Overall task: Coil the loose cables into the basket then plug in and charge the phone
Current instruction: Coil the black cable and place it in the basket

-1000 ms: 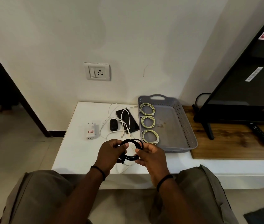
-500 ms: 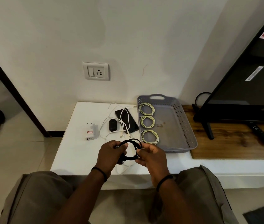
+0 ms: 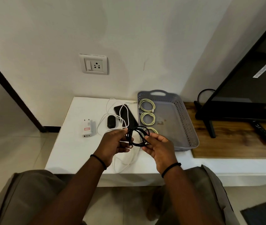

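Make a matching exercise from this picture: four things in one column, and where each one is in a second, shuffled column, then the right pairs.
Things
1. coiled black cable
2. flat black phone
3. white plug adapter with a red label
4. pale yellow cable coils

Places
A. inside the grey perforated plastic basket
B. held between the left hand and right hand
C. on the white tabletop, left of everything else
D. beside the basket, under a loose white cable

Pairs: 1-B, 2-D, 3-C, 4-A
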`<control>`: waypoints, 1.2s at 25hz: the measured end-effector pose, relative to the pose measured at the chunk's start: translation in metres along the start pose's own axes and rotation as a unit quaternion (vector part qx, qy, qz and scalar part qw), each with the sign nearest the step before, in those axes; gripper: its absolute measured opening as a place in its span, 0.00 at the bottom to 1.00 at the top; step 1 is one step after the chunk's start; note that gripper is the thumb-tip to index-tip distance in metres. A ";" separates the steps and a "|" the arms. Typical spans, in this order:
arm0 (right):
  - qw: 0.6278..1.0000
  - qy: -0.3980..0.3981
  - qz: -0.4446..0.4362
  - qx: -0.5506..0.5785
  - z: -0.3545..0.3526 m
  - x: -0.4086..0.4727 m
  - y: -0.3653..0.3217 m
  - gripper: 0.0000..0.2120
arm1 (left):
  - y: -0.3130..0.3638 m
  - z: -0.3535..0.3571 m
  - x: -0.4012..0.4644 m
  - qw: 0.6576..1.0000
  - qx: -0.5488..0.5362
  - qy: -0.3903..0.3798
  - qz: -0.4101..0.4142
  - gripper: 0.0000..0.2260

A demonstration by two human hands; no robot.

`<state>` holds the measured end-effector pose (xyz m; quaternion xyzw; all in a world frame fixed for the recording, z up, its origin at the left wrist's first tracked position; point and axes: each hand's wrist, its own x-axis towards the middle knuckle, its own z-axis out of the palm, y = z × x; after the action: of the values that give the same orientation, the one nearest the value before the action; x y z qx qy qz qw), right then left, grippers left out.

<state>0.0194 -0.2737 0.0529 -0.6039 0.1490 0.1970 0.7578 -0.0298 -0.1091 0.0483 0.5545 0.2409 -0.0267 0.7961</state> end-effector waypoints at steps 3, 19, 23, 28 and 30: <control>1.000 0.005 0.003 0.017 -0.001 0.023 -0.012 0.10 | 0.006 0.009 0.018 1.000 -0.009 0.002 -0.005 0.10; 0.997 0.065 -0.022 -0.026 -0.057 0.224 -0.079 0.08 | 0.022 0.124 0.227 0.980 0.191 -0.051 -0.004 0.11; 0.990 0.126 -0.029 -0.056 -0.067 0.277 -0.074 0.11 | 0.017 0.132 0.268 0.956 0.282 -0.072 -0.028 0.11; 0.954 0.215 -0.072 -0.194 -0.067 0.318 -0.060 0.15 | 0.015 0.132 0.288 0.925 0.377 -0.040 0.016 0.05; 0.910 0.246 -0.098 -0.320 -0.062 0.314 -0.063 0.13 | 0.016 0.130 0.286 0.917 0.396 -0.031 0.040 0.07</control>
<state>0.3256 -0.3087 -0.0525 -0.8548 0.2001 0.0037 0.4788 0.2734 -0.1552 -0.0210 0.8327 0.1632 -0.1049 0.5187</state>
